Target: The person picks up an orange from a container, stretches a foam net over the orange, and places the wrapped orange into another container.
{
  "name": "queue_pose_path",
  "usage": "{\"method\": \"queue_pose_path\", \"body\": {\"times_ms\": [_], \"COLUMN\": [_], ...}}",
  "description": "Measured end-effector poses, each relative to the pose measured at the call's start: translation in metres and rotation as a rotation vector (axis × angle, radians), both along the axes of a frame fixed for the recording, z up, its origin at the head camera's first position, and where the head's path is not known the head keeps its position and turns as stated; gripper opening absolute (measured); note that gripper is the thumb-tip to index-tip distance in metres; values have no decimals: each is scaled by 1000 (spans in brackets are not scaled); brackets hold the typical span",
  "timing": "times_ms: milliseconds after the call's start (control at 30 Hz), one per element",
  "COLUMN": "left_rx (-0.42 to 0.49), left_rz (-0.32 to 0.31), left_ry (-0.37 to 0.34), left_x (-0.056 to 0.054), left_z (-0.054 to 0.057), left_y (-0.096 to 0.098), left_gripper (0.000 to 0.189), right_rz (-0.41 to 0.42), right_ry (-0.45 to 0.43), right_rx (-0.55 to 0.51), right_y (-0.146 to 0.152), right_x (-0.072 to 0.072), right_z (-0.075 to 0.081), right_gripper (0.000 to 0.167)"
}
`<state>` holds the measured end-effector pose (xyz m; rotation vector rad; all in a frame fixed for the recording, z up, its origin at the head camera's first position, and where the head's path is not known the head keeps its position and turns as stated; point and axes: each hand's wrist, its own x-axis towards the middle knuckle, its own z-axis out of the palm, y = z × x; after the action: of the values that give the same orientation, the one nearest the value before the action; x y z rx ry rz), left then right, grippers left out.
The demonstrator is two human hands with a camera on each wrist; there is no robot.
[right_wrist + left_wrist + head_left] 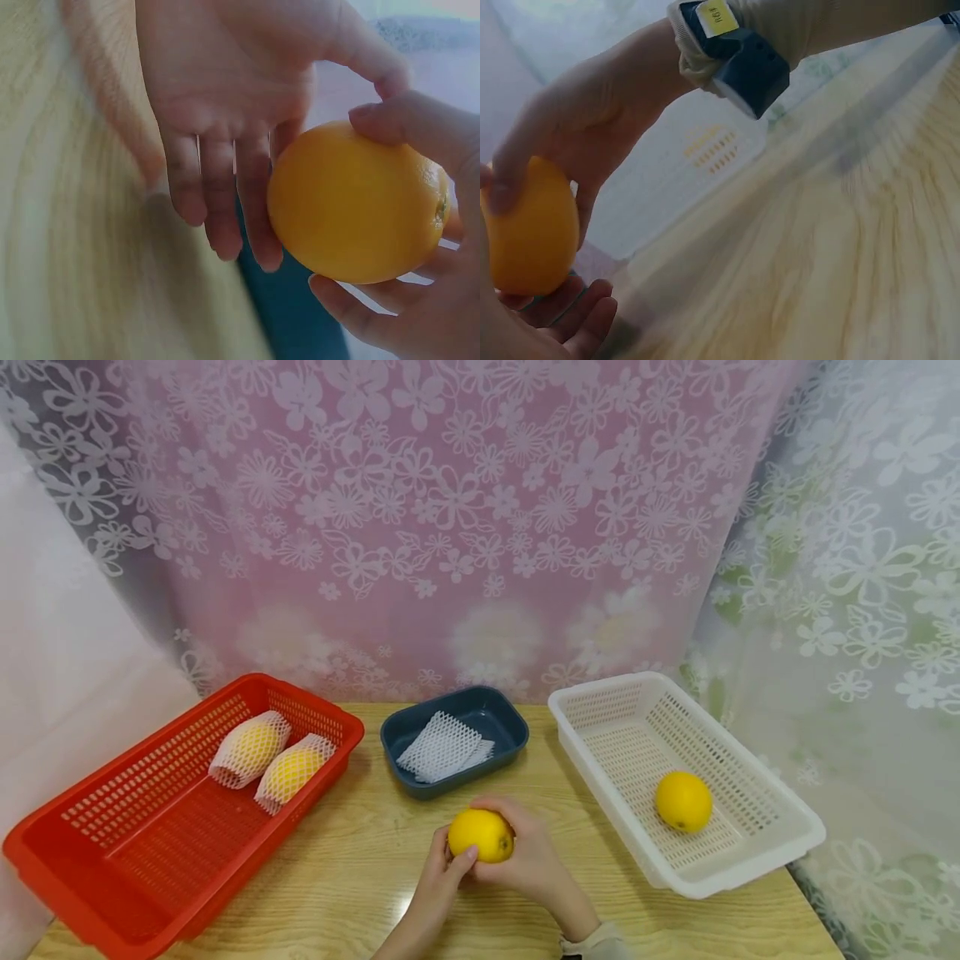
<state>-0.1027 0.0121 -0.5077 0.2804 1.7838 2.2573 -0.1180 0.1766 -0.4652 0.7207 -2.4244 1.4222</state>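
Between both hands, low over the table in the head view, is a yellow-orange orange (480, 836). My right hand (531, 856) grips it, with the thumb on one side and curled fingers on the other in the right wrist view. My left hand (225, 67) lies alongside, its fingers mostly straight and touching the orange, its thumb close to the right thumb. Behind the hands a dark blue tray (517, 724) holds white foam net sleeves (444, 747). Another orange (683, 802) lies in the white basket (600, 777) on the right.
On the left stands a red basket (168, 802). Two oranges in foam nets, one farther back (251, 748) and one nearer (294, 771), lie in its far part. A floral curtain (480, 527) hangs behind the wooden table (360, 852).
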Motion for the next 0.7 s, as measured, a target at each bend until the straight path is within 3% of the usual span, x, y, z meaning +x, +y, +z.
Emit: {"method": "queue_pose_path", "body": {"times_ms": [100, 233, 500, 700], "left_rx": [-44, -143, -204, -194], "left_rz": [8, 27, 95, 87], "left_ry": [-8, 45, 242, 395], "left_x": [-2, -6, -9, -9], "left_z": [-6, -15, -29, -33], "left_y": [-9, -17, -30, -33], "left_gripper": [53, 50, 41, 39], "right_rz": [19, 42, 37, 13], "right_ry": [-64, -111, -96, -138], "right_rx": [4, -2, 88, 174], "right_y": [-4, -8, -15, -16], "right_x": [0, 1, 0, 0], "right_z": [-8, -17, -29, -30], "right_gripper": [66, 65, 64, 66]}}
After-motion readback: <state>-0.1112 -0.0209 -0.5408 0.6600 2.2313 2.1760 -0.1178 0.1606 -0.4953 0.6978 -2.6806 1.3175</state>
